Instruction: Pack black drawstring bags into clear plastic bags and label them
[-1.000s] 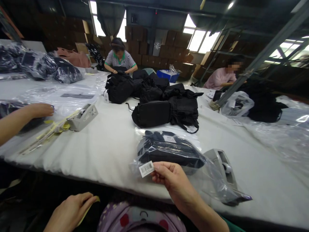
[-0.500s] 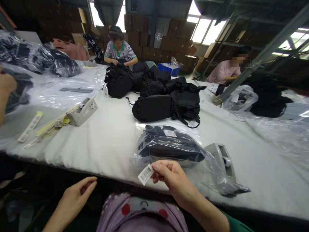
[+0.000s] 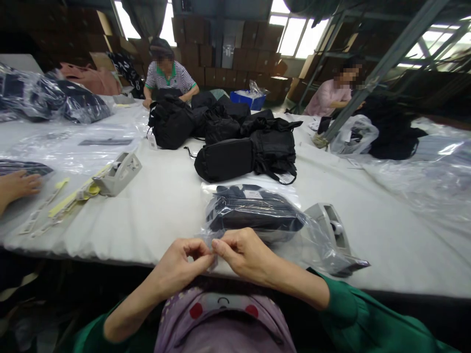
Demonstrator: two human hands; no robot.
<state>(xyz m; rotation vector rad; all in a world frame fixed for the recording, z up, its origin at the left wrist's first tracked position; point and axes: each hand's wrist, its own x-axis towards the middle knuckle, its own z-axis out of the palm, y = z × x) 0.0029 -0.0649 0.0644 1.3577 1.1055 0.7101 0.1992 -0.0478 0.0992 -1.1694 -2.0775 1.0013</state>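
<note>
The two hands meet at the near edge of the table (image 3: 165, 206), and from where I stand both are pinching: on the left hand (image 3: 181, 262) thumb and forefinger close into a loop, and on the right hand (image 3: 246, 251) thumb and bent fingers come together, tip almost to tip with the other. What lies between those tips is too small for me to make out.

Just beyond them, on the table, lies a clear bag (image 3: 279, 208) with something dark inside and a white tag (image 3: 252, 194) showing near its top. Its loose end trails to the right, in front of a dispenser (image 3: 333, 228).

Work this fine, I'd judge, goes best with light tips and steady wrists, one hand anchoring while the other does the parting or peeling. The film looks slick and crinkly (the sort that clings to fingers), so I'd keep the tips clear of its folds and avoid dragging the bag.

Further out sit black bags (image 3: 224, 159) in a heap, and on the left a second dispenser (image 3: 123, 174) near some strips (image 3: 44, 211). A neighbour's hand (image 3: 22, 185) rests there too, and a person in stripes (image 3: 171, 78) bends over the far side.
</note>
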